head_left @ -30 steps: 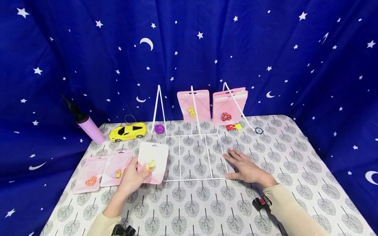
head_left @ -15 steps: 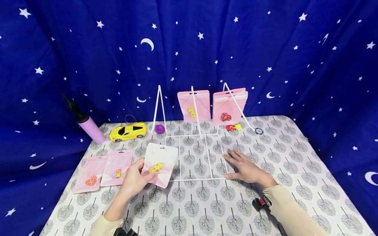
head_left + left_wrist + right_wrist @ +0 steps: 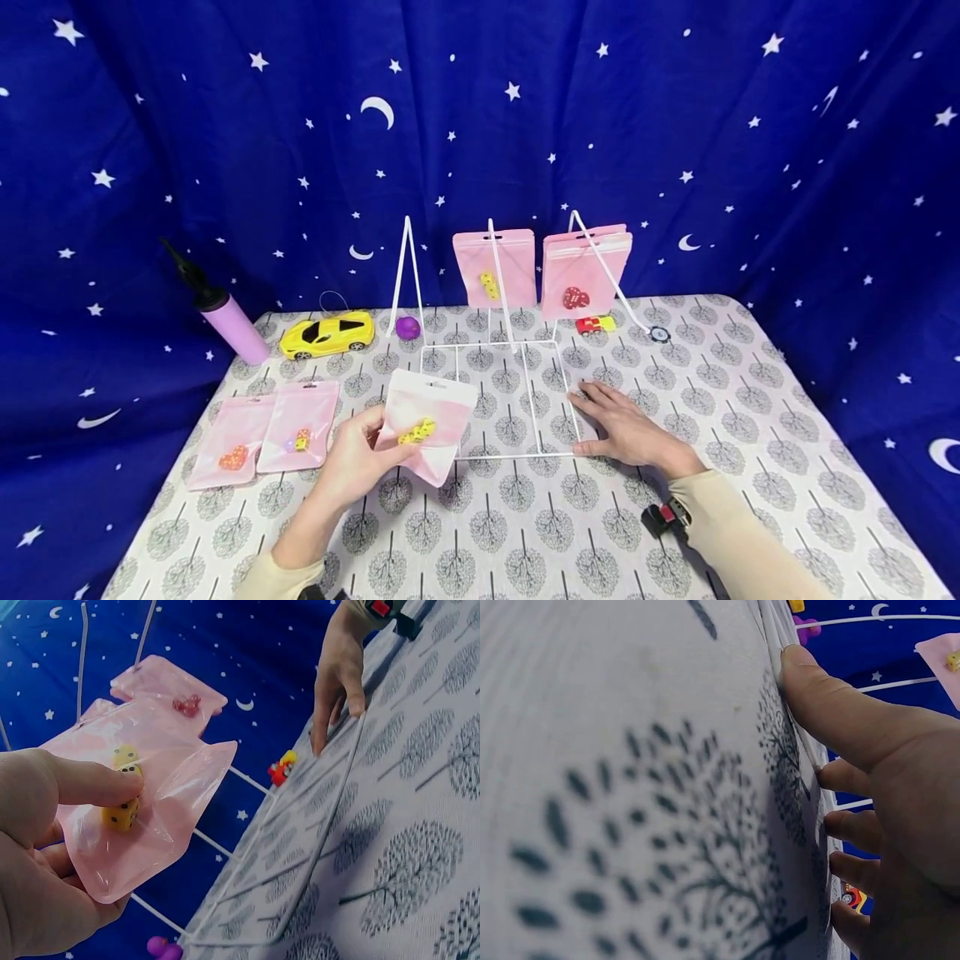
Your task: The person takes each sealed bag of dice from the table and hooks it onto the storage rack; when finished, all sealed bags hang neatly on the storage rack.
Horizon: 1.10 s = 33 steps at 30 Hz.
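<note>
Left hand [image 3: 352, 458] pinches pouch [image 3: 429, 423] above table | right hand [image 3: 626, 429] flat, steadying rack [image 3: 498, 400] | two pouches hung, left hook bare | two pouches [image 3: 266, 429] wait on table

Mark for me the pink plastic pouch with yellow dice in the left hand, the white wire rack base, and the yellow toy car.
Pink plastic pouch with yellow dice [image 3: 438, 408], head view, upper face.
White wire rack base [image 3: 534, 408], head view, inner bar.
Yellow toy car [image 3: 327, 333], head view, body side.

No readable text, labels, brands or numbers; only pips on dice [image 3: 417, 431] in pouches.
</note>
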{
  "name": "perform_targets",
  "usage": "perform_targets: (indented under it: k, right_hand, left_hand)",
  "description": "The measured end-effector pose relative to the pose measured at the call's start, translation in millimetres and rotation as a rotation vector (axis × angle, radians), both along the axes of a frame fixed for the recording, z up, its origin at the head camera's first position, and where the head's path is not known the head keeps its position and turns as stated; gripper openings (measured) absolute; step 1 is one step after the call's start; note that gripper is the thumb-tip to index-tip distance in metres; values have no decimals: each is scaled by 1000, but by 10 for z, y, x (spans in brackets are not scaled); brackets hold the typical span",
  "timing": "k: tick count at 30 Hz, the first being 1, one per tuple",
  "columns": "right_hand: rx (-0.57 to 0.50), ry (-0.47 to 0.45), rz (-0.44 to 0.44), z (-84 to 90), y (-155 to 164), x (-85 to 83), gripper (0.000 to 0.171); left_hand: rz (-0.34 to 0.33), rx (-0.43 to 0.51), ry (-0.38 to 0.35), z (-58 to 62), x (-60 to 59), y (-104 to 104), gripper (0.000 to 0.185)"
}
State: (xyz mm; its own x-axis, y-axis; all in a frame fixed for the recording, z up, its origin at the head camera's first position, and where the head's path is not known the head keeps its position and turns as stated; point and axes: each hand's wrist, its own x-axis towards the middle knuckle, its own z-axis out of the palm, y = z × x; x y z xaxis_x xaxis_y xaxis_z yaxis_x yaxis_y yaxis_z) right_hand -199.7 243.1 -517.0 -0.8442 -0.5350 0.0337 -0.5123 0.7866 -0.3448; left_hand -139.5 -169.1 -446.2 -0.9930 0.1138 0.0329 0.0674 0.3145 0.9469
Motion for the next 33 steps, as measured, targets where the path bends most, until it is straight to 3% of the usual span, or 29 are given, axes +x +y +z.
perform_targets:
  k: [8,15,33]
  right_hand:
    - [-8,7,-2,-12,2,8,87]
    - [-5,7,-8,-12,2,11,88]
    - [-4,4,-16,5,-5,5,88]
  left_hand:
    - [-47,79,-17,63,40,101,38]
    - [-54,55,-15,129,83,165,38]
    - [-199,122,90,288,98,369,38]
